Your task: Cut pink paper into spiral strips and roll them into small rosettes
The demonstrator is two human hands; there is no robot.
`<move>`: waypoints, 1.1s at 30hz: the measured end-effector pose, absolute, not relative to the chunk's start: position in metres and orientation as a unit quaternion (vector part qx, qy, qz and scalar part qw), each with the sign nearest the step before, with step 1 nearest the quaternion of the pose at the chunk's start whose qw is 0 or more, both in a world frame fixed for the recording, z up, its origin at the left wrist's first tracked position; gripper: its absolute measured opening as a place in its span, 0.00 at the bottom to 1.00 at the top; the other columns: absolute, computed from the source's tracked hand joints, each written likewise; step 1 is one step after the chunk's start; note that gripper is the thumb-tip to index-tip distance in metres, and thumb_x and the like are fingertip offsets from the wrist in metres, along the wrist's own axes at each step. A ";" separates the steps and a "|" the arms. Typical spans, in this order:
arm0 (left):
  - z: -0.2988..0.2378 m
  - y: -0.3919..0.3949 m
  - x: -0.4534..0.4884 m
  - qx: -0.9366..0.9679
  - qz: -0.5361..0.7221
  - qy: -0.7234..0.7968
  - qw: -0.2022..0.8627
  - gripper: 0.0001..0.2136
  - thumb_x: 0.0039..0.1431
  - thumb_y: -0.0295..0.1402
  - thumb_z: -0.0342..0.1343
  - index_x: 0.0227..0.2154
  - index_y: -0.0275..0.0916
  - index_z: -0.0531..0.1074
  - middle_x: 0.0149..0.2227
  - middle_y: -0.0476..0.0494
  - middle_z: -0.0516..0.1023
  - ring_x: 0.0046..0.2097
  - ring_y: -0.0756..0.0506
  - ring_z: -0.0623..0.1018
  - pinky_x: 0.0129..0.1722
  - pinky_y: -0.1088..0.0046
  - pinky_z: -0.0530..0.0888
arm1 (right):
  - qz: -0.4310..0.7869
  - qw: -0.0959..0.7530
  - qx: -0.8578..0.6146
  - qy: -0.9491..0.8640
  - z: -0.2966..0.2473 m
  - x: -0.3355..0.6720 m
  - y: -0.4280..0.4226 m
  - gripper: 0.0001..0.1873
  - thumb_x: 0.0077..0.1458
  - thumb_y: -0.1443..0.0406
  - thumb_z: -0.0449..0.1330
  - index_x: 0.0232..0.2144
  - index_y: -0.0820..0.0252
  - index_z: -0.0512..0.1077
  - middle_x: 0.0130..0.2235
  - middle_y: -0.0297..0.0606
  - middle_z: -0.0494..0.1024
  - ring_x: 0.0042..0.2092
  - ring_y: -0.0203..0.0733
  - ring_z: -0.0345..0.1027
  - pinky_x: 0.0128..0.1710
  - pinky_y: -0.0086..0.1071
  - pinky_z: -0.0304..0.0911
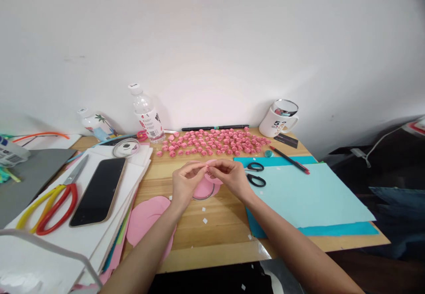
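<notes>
My left hand (188,182) and my right hand (231,178) meet over the middle of the wooden table, fingertips pinched together on a strip of pink paper (215,179). Its far end is partly hidden behind my fingers. Just beneath lies another pink paper piece (203,190), with a thin dark curved rim around its near edge. Beyond my hands spread many small rolled pink paper roses (212,142). Left of my left forearm is a stack of round pink paper pieces (149,218). Black-handled scissors (256,181) lie right of my right hand.
Light blue sheets (305,194) cover the right side. At left are a phone (99,192), red-and-yellow scissors (56,205) and a paper stack (133,170). A water bottle (146,117), a mug (277,119) and a pen (290,159) stand or lie farther back.
</notes>
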State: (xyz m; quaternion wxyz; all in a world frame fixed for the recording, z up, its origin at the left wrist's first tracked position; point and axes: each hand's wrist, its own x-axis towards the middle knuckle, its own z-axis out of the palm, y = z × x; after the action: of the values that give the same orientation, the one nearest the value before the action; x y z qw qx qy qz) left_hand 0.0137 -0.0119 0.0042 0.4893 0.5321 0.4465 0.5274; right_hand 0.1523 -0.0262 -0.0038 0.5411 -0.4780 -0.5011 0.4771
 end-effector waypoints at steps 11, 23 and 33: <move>0.003 -0.017 0.018 0.548 0.545 0.436 0.461 0.04 0.43 0.27 0.62 0.23 0.41 0.79 0.31 0.45 0.77 0.37 0.45 0.74 0.41 0.72 0.69 | 0.324 0.535 -0.522 -0.580 -0.009 0.144 -0.032 0.04 0.46 0.65 0.58 0.25 0.59 0.72 0.26 0.36 0.75 0.28 0.38 0.69 0.29 0.31 0.67; -0.007 -0.018 0.018 0.599 0.519 0.429 0.434 0.17 0.45 0.26 0.60 0.41 0.45 0.75 0.36 0.46 0.74 0.35 0.48 0.73 0.41 0.73 0.70 | 0.475 0.570 -0.517 -0.427 -0.013 0.144 -0.026 0.06 0.40 0.64 0.62 0.21 0.61 0.70 0.23 0.35 0.74 0.26 0.38 0.70 0.29 0.33 0.68; -0.007 -0.016 0.021 0.570 0.489 0.468 0.465 0.11 0.48 0.27 0.55 0.36 0.37 0.73 0.33 0.45 0.74 0.37 0.48 0.74 0.38 0.72 0.71 | 0.317 0.565 -0.531 -0.546 -0.017 0.132 -0.038 0.02 0.46 0.66 0.59 0.23 0.58 0.71 0.28 0.34 0.74 0.30 0.37 0.69 0.32 0.30 0.67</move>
State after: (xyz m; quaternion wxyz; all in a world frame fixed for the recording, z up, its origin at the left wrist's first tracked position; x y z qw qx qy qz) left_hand 0.0206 -0.0160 -0.0073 0.4655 0.5697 0.4683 0.4893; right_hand 0.1321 -0.0377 -0.0172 0.5649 -0.5315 -0.5460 0.3167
